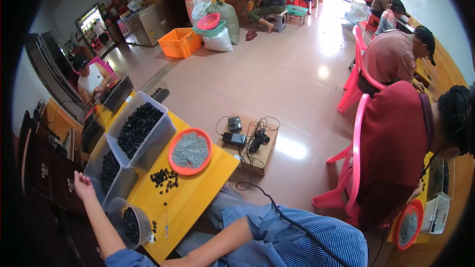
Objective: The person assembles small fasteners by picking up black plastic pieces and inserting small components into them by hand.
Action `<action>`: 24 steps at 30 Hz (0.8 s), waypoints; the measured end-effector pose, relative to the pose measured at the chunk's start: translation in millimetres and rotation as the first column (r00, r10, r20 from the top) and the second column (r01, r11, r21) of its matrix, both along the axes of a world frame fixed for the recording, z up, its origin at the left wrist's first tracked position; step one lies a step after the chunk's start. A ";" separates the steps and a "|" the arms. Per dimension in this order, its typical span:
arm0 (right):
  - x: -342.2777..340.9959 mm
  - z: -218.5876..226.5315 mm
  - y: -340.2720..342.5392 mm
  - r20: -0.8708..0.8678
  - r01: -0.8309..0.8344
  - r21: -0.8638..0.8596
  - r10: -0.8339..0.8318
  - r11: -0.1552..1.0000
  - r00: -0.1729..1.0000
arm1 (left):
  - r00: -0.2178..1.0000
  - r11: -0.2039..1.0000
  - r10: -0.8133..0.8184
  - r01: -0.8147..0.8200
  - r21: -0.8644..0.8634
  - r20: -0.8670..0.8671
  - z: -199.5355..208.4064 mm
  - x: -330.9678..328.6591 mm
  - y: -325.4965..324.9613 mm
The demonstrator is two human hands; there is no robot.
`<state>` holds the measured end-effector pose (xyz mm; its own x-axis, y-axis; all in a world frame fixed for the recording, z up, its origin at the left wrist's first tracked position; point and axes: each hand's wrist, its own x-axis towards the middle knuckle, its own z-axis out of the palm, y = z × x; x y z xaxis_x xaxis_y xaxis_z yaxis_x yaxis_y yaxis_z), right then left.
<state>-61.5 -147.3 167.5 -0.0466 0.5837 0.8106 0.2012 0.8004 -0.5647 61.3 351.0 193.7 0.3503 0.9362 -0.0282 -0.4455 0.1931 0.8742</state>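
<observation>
Left hand (85, 188): raised near a clear bin (120, 184), fingers loosely curled and apparently holding nothing. Right hand: out of view — its fingers and any hold cannot be told. Loose black parts (165, 178) lie on the yellow desk (213, 178), between the red bowl (190, 172) and the slim tool (166, 227). Best practice: take parts singly — avoid scattering the pile.
</observation>
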 end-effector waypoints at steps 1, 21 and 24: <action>13.5 -1.5 -7.5 -0.005 -0.002 0.034 0.002 0.999 1.000 | 0.999 0.998 -0.020 0.023 0.054 -0.048 -5.2 19.6 -27.3; 146.9 -133.6 -26.9 -0.179 0.607 -0.423 -0.718 0.673 0.672 | 0.328 0.443 -0.208 0.871 0.210 -0.921 15.5 -33.0 -189.6; 149.6 -147.5 -25.5 -0.168 0.621 -0.424 -0.731 0.659 0.661 | 0.192 0.362 -0.159 0.924 0.124 -0.968 30.0 -24.9 -190.1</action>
